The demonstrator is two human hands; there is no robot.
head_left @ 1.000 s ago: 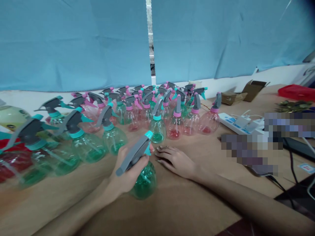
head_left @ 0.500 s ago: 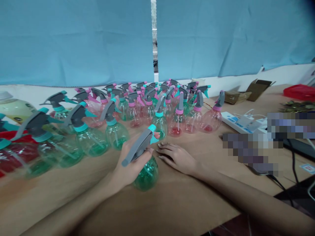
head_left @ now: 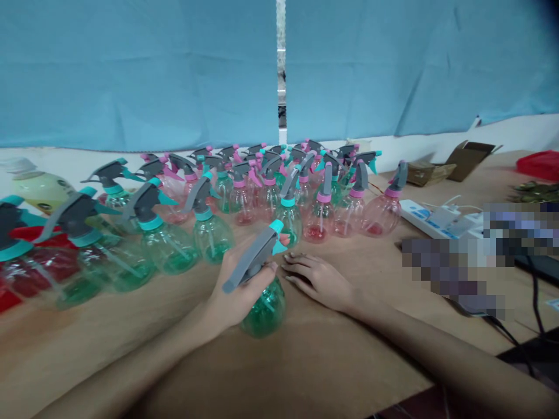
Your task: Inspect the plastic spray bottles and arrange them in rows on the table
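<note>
My left hand (head_left: 238,291) is closed round the neck of a green spray bottle (head_left: 264,311), just under its grey head with a turquoise nozzle. The bottle stands on the brown table (head_left: 314,361), its nozzle pointing away to the right. To the right of it my right hand (head_left: 321,280) lies palm down on the table, fingers stretched out, holding nothing. Beyond the hands stands a clear spray bottle with a turquoise collar (head_left: 288,218) and some green liquid. Beside that one is a pink spray bottle (head_left: 318,226).
Many more green and pink spray bottles (head_left: 172,247) spread across the left and back. A large jug (head_left: 41,186) stands far left. At right are a white power strip (head_left: 421,218), an open cardboard box (head_left: 467,160) and a red bag (head_left: 539,164). A blue cloth (head_left: 174,70) hangs behind.
The whole scene has shifted slightly right in view. My left hand keeps its grip on the spray bottle, and my right hand still rests flat on the table.
</note>
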